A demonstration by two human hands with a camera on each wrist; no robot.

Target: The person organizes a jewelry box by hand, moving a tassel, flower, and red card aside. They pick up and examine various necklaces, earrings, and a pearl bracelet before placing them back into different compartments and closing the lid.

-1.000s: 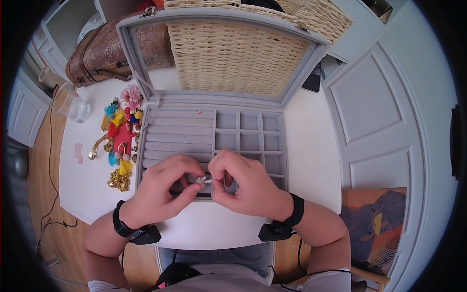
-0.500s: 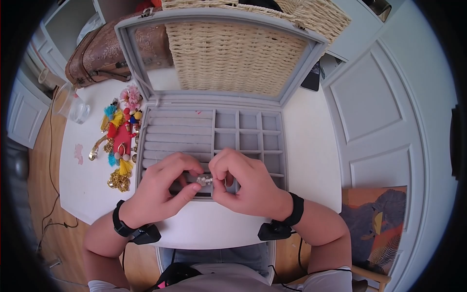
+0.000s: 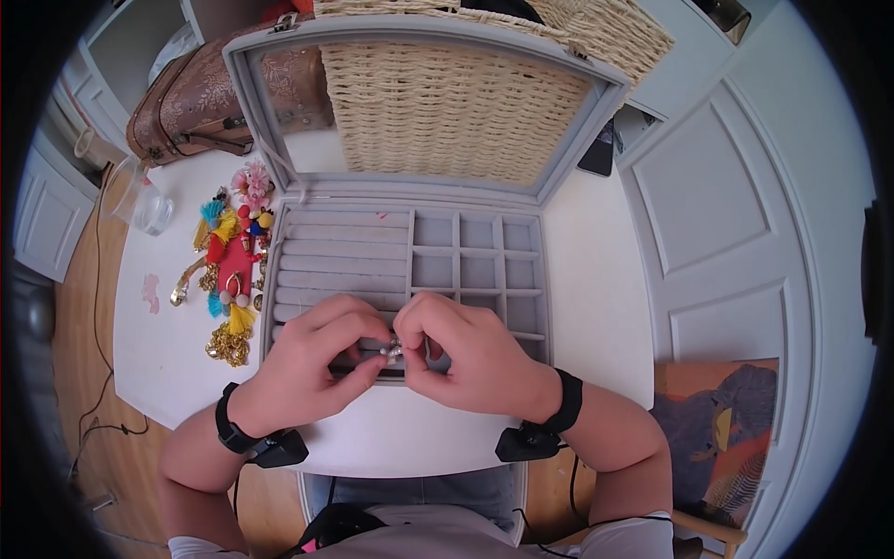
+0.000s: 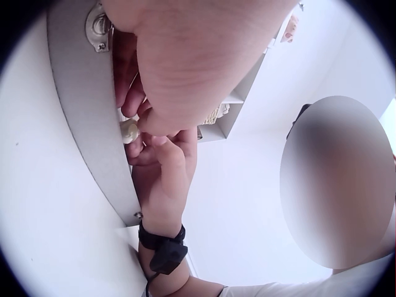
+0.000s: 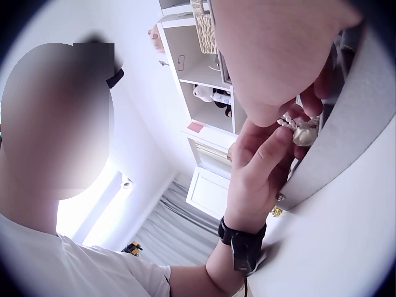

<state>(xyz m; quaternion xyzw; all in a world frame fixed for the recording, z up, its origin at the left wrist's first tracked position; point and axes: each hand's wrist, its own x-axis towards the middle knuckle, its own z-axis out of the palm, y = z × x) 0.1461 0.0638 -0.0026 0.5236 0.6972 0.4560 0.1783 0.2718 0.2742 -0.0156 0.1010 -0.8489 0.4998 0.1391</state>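
Note:
Low over the front of a grey jewelry box (image 3: 549,279), both hands meet at a small pearl jewelry piece (image 3: 393,353). My left hand (image 3: 312,359) pinches it from the left between thumb and fingers. From the right, my right hand (image 3: 475,359) grips its other end with curled fingers. The right wrist view shows a large white pearl (image 5: 304,136) with a string of tiny beads beside it, next to the left thumb. Fingers cover much of the piece in the left wrist view. Padded ring rolls (image 3: 345,250) and square compartments (image 3: 477,244) fill the box behind the hands.
The box's glass lid (image 3: 438,112) stands raised in front of a woven basket (image 3: 643,47). Left of the box lie colourful tasseled jewelry (image 3: 228,242) and a gold chain (image 3: 226,347). Farther back are a clear cup (image 3: 149,214) and a brown case (image 3: 223,93); a phone (image 3: 599,154) lies at right.
The hands have drawn slightly closer together, and the pearl piece has turned between the fingers. The left fingertips, parted from it half a second ago, are back against it. The box has not moved.

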